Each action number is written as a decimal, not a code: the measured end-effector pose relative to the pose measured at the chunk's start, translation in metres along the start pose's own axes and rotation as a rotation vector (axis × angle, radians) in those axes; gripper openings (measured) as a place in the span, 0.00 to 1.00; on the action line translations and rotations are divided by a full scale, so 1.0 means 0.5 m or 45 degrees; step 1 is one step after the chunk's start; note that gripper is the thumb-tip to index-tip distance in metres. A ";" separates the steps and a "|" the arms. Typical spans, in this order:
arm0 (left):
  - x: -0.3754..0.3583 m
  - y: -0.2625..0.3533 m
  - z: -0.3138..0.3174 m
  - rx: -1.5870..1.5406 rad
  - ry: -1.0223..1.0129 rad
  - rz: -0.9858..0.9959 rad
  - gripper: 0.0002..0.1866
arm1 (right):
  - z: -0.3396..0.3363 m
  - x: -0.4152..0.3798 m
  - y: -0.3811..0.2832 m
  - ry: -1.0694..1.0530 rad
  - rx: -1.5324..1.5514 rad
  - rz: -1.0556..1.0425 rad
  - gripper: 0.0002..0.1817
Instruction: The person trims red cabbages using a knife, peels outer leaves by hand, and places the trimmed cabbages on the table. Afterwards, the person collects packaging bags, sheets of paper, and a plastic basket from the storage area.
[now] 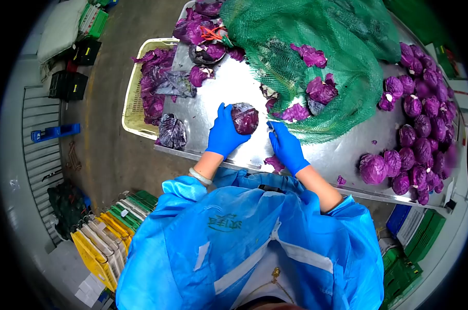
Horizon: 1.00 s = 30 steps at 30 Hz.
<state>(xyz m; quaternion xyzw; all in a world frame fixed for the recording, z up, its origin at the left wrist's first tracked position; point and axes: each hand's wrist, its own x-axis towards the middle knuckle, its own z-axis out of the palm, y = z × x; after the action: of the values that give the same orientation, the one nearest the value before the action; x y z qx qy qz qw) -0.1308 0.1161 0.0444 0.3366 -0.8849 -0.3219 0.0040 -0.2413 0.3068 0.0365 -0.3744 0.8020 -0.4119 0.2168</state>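
The left hand (224, 135), gloved in blue, is wrapped around a small round purple cabbage head (245, 118), fingers curled on its left side, holding it just above the shiny steel bench (229, 88). The cabbage sits directly between the two hands, nearer the left. The right hand (286, 147), also in a blue glove, lies just to the cabbage's right, fingers closed around what may be a small knife, though I cannot tell for sure; its tip points toward the cabbage. Beyond lies a green mesh sack (322, 57) of cabbages
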 end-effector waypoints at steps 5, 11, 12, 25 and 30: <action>0.006 0.001 -0.015 -0.055 0.004 0.042 0.59 | 0.020 -0.005 0.008 -0.182 -0.079 0.145 0.18; 0.023 0.011 -0.017 -0.024 -0.066 0.014 0.54 | 0.066 0.025 0.030 -0.191 -0.121 0.128 0.17; 0.024 0.010 -0.014 -0.022 -0.063 0.015 0.55 | 0.076 0.027 0.036 -0.204 -0.163 0.163 0.16; 0.030 0.008 0.017 0.059 0.046 0.067 0.54 | 0.114 0.082 0.064 -0.261 -0.361 0.274 0.10; -0.014 -0.009 0.036 0.047 0.202 0.126 0.54 | 0.138 0.054 0.089 -0.215 -0.466 0.129 0.11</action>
<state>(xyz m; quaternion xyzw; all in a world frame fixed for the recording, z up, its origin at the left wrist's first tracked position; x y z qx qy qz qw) -0.1267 0.1281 0.0292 0.3169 -0.9032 -0.2772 0.0838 -0.2316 0.2683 -0.0401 -0.3998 0.8603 -0.2152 0.2320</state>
